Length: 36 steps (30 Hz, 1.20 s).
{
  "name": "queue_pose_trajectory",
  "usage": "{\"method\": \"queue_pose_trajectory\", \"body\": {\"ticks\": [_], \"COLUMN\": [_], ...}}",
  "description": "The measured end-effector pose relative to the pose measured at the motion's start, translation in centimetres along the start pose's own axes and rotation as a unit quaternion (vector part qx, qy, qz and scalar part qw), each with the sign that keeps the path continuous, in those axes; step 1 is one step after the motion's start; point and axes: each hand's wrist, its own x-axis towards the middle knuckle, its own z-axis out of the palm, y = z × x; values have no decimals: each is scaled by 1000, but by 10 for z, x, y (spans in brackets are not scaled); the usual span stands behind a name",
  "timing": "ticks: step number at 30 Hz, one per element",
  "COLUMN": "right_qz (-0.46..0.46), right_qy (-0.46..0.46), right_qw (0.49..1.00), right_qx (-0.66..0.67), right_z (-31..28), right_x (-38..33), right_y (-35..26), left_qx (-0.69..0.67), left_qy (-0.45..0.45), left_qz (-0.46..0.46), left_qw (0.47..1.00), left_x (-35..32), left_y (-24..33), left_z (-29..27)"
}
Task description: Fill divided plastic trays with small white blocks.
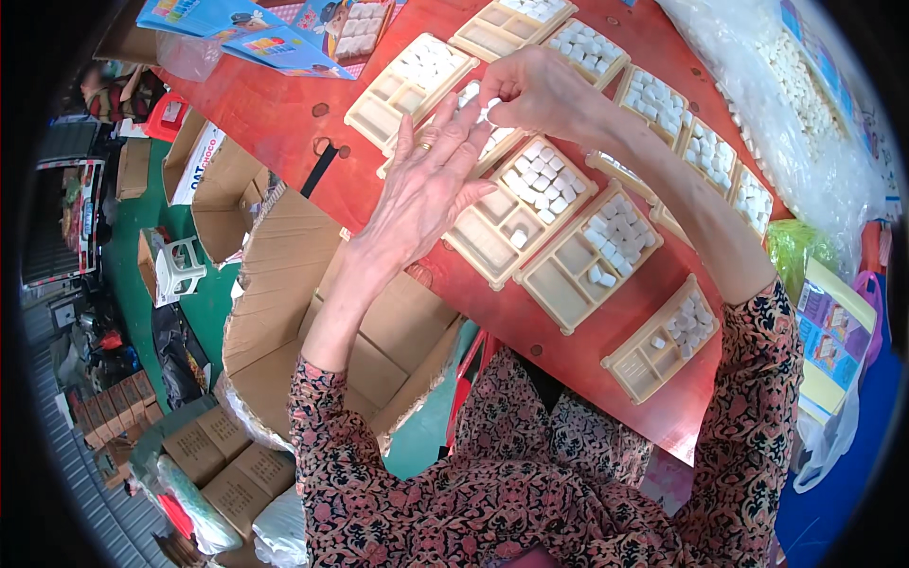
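My left hand lies over a cream compartment tray on the red table, fingers stretched out and a ring on one. It hides much of that tray, where white marshmallow-like pieces show past its fingers. Coming in from the right, my right hand is bent down beside the left fingertips, its thumb and fingers pinched at a small white piece. Closer to me are two similar cream trays, each with white pieces packed in the large compartment and a single piece or two in a small one.
More filled trays run along the right, and a smaller one sits near the table's front edge. A clear bag of white pieces lies far right. Blue printed boxes stand far left. An open cardboard box adjoins the table's left edge.
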Motion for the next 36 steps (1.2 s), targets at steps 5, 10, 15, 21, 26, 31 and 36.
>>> {"method": "queue_pose_trajectory", "body": {"ticks": [5,10,15,21,26,31,36], "right_qz": [109,144,157,138,108,45,67], "right_qy": [-33,-14,-27,20,107,330,488], "right_qw": [977,950,918,929,942,904,854], "right_qx": [179,278,363,342,300,270,167], "right_z": [-8,-17,-25,-53,-110,-206,-252], "right_x": [-2,-5,-8,-25,-47,-97,-128], "right_y": [7,3,1,-9,-40,-21,1], "left_qx": [31,9,-53,-73,-62,-48,-36], "left_qy": [-5,-17,-7,62,41,0,22], "left_qz": [3,-7,-13,-37,-29,-28,12], "left_qw": [999,1000,998,995,997,998,999], "left_x": [1,1,2,6,1,13,18], "left_y": [2,3,1,-8,-7,1,-1], "left_z": [4,2,-6,-13,-17,-7,3]}}
